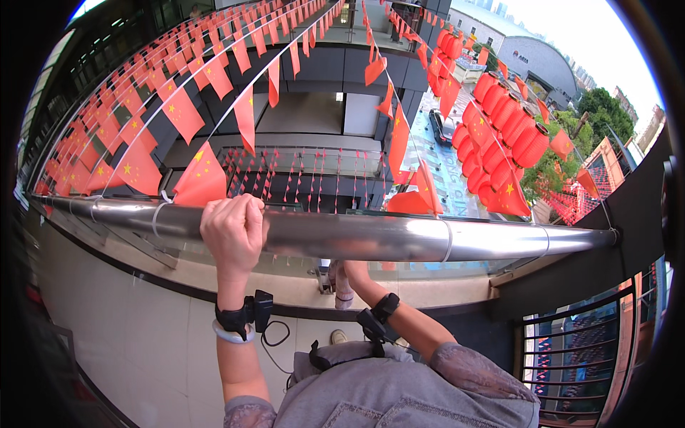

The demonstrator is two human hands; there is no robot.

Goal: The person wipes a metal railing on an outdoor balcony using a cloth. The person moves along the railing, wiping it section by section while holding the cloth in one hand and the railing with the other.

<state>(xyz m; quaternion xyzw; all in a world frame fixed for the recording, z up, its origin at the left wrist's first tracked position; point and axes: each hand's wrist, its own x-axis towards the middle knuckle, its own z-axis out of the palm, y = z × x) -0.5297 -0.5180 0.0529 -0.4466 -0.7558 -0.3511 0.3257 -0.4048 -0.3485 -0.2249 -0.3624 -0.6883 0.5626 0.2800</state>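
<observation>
My left hand [233, 232] is curled into a fist against the thick, polished metal handrail [358, 235], with the thumb folded in. I see nothing sticking out of it. Below the rail, my right hand [354, 269] is mostly hidden behind my forearm and the rail. A pale patterned cloth [342, 294] hangs down from it, beside a metal glass clamp [324, 278] at the foot of the glass panel. White ties [156, 219] around the rail hold strings of red flags with yellow stars, one flag [202, 176] right beyond my left hand.
Red lanterns [503, 112] hang in clusters beyond the rail at right. Past the glass the drop is open, with a parked car [442, 127] far below. A dark pillar [588, 262] borders the right end. A cable [275, 334] loops from my left wrist.
</observation>
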